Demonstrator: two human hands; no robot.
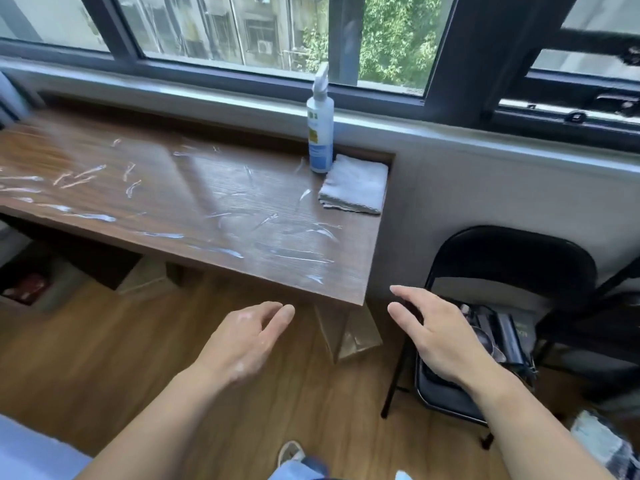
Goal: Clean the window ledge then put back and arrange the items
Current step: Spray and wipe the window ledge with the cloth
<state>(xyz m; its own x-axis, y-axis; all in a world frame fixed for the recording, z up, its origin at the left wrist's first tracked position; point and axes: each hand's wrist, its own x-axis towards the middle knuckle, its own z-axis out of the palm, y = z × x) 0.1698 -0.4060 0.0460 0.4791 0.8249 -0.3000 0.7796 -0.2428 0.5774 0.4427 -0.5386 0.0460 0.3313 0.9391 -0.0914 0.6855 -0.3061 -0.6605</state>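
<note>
Both hands are out in front, low, on the near side of the window ledge (166,188), touching nothing. The left hand (249,341) is over the wood floor (104,358), its back turned up and left and its fingers straight and loose, pointing far-right toward the ledge's near right corner. It is released and empty. The right hand (440,337) sits to the right at about the same height, in front of the chair seat in this view. Its fingers are spread a bit and point far-left, the thumb on the near-left side. It is also released and holds nothing. The palms roughly face each other with a gap between them. Both forearms are bare and come in from the near edge.

The ledge is a brown wood-grain top under the window (242,29), blurred at its left end. White smears (301,251) are streaked across most of it, thickest toward the near right.

A spray bottle (320,133) stands upright at the far right of the ledge, close to the window wall. A folded grey cloth (356,185) lies flat just right of the bottle, its far-left corner touching or nearly touching the bottle base; cannot tell which.

A black folding chair (512,265) stands right of the ledge against the wall, with dark items (502,337) piled on the seat, too blurred to name. A brown paper bag (349,337) sits on the floor under the ledge's right end. A shoe (291,452) shows at the near edge.
</note>
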